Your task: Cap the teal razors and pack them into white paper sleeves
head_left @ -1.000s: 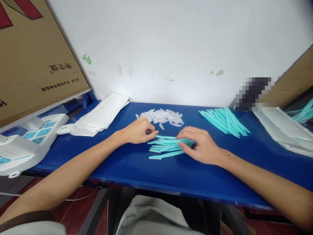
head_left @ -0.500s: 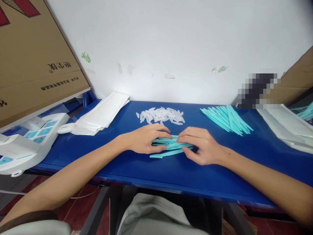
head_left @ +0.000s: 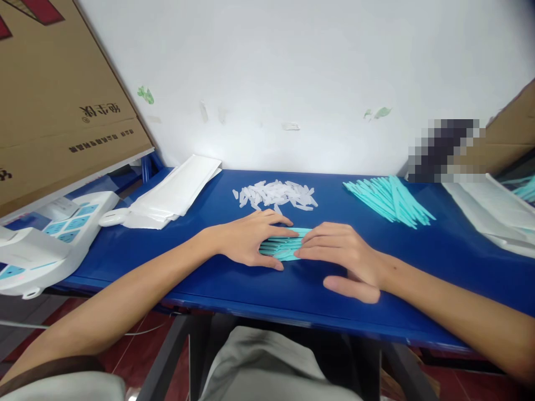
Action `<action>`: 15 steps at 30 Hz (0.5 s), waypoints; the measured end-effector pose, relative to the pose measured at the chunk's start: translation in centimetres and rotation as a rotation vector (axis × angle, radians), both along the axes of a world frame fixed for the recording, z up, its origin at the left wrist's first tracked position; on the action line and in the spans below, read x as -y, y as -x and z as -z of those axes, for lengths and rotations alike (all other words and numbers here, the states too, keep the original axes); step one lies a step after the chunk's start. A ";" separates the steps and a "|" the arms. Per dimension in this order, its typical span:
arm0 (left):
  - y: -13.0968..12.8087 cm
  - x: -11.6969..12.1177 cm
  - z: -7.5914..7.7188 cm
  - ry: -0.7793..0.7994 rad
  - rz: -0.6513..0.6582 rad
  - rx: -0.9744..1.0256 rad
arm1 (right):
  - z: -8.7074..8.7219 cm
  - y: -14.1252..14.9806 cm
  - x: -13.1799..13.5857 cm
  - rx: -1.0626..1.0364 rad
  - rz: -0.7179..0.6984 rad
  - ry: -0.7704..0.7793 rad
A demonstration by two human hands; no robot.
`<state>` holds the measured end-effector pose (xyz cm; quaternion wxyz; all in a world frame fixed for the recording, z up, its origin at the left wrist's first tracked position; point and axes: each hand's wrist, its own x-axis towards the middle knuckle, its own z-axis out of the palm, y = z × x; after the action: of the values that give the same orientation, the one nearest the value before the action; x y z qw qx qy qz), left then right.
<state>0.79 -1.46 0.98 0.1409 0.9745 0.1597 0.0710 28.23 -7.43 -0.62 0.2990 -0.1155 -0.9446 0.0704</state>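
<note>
1. Containers, left: A large cardboard box (head_left: 50, 72) with inverted printing leans over the far left; its inside is hidden. Flat white packets (head_left: 179, 192) lie stacked below and to the right of it, contents hidden.
2. Containers, right: A second cardboard box (head_left: 512, 128) shows at the far right, partly covered by a pixelated patch. Further white packets (head_left: 485, 214) lie on the near side of it; their contents cannot be made out.
3. Left hand (head_left: 246, 239): Spread, palm down, thumb and fingers well apart. The thumb lies on the near side and the fingers on the far side of the left end of the turquoise sticks (head_left: 284, 248). Whether it presses on them cannot be told.
4. Right hand (head_left: 351, 250): Open, fingers extended together over the right end of the same sticks, fingertips at their upper face. The thumb stands apart toward the near side.
5. Turquoise sticks: Slender, grouped side by side in a compact bundle, lengthwise left to right, on the blue surface (head_left: 188, 278) between the hands. Both ends are covered.
6. Adjacent items: A loose pile of small translucent white pieces (head_left: 276, 195) lies just beyond the left hand. A second turquoise pile (head_left: 388, 200) lies farther right, its pieces slanted and overlapping.
</note>
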 end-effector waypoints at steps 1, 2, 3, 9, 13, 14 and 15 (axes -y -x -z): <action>0.0 0.0 0.0 0.000 0.001 -0.007 | 0.2 0.0 0.1 -0.034 -0.010 -0.016; 0.0 -0.1 0.0 0.000 0.003 -0.010 | 0.3 0.1 0.1 -0.065 -0.014 -0.040; 0.0 -0.1 -0.1 0.000 0.007 -0.009 | 0.5 0.2 0.3 -0.088 -0.002 -0.072; 0.3 -0.4 -0.2 0.051 0.061 -0.002 | 0.5 1.3 0.9 -0.064 0.159 -0.276; 0.5 -0.6 0.0 0.061 0.041 -0.017 | 0.3 1.9 1.2 0.020 0.156 -0.241; 0.5 -0.7 0.1 0.062 0.034 -0.018 | 0.3 1.9 1.3 0.039 0.161 -0.229; 0.5 -0.7 0.1 0.061 0.027 -0.019 | 0.3 2.0 1.4 0.054 0.165 -0.218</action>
<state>0.29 -0.78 0.86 0.1698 0.9724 0.1501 0.0550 26.22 -8.80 -0.94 0.2889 -0.1613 -0.9417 -0.0608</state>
